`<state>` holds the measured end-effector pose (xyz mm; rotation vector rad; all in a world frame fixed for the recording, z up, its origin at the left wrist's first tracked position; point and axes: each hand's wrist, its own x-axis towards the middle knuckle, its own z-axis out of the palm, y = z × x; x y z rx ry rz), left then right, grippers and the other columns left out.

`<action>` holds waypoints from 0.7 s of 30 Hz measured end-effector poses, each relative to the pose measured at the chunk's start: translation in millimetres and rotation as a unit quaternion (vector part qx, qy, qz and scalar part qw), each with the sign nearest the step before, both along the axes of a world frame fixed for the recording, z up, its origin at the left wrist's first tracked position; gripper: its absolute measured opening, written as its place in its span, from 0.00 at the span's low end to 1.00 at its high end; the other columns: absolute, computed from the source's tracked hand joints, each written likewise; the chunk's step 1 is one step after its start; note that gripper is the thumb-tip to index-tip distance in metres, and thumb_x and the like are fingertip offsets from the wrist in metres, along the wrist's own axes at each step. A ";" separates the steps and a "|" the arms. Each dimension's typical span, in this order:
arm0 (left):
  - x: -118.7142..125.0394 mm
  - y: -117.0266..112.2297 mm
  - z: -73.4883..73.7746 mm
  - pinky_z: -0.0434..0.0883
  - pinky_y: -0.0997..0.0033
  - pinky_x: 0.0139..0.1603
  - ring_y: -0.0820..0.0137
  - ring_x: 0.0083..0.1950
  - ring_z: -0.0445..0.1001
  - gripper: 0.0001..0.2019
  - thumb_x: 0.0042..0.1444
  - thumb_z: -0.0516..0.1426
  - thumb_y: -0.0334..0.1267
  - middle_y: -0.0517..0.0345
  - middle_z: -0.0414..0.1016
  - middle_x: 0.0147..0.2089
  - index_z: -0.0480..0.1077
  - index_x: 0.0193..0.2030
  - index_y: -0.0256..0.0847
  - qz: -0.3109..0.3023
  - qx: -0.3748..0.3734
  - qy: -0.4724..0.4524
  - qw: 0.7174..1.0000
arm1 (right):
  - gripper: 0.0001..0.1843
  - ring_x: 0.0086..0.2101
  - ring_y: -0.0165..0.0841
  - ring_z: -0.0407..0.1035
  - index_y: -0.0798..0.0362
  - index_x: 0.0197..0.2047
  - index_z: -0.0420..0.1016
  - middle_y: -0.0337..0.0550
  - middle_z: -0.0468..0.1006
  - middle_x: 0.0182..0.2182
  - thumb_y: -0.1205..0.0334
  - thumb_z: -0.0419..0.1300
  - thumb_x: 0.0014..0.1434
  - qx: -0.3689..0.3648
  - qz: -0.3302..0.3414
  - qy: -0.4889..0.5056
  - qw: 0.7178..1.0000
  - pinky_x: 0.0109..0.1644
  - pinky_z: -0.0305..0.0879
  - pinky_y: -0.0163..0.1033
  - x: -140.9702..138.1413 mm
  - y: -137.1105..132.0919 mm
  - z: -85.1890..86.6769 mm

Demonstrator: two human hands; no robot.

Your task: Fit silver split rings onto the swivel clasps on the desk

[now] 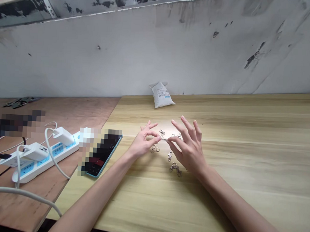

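Note:
Over the table, my left hand [144, 140] pinches a small metal ring [162, 137] between thumb and index finger. My right hand [187, 144] meets it there, thumb and index finger closed on a small metal swivel clasp [165, 140]; its other fingers are spread. Ring and clasp touch or nearly so; whether they are linked is too small to tell. Beneath my hands lie several loose split rings [154, 149], a single swivel clasp [170, 155] and a little pile of clasps [176, 169]. Another clasp [161, 131] lies just beyond my left fingertips, and more small metal pieces are partly hidden behind my right hand.
A white plastic packet [162, 95] with a printed label stands near the wall. Left of my left arm lies a phone [102, 154]. On the brown table [41, 207] further left are a white power strip [50, 155], chargers and cables.

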<state>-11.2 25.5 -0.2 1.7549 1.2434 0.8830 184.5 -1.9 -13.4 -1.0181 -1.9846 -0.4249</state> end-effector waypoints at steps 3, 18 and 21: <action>0.2 -0.8 -1.0 0.33 0.40 0.71 0.57 0.76 0.40 0.07 0.56 0.62 0.42 0.54 0.61 0.69 0.76 0.31 0.43 -0.008 0.017 0.017 1.000 | 0.04 0.65 0.49 0.53 0.50 0.34 0.75 0.46 0.71 0.59 0.64 0.60 0.62 -0.001 -0.005 -0.006 1.000 0.66 0.47 0.66 0.7 1.0 -0.9; 0.1 -5.7 -1.9 0.31 0.40 0.72 0.59 0.75 0.43 0.06 0.58 0.60 0.40 0.57 0.60 0.69 0.74 0.32 0.44 -0.038 0.081 0.099 0.991 | 0.04 0.65 0.47 0.55 0.50 0.34 0.74 0.46 0.73 0.56 0.64 0.60 0.62 -0.022 0.002 0.001 1.000 0.66 0.49 0.64 5.9 4.4 -2.8; -2.1 -6.3 -2.3 0.29 0.39 0.71 0.58 0.75 0.42 0.07 0.58 0.59 0.41 0.58 0.60 0.69 0.74 0.31 0.43 -0.074 0.087 0.127 0.985 | 0.05 0.64 0.46 0.56 0.49 0.34 0.74 0.45 0.72 0.57 0.65 0.59 0.63 -0.016 0.022 -0.021 0.999 0.66 0.50 0.63 5.4 3.7 -2.6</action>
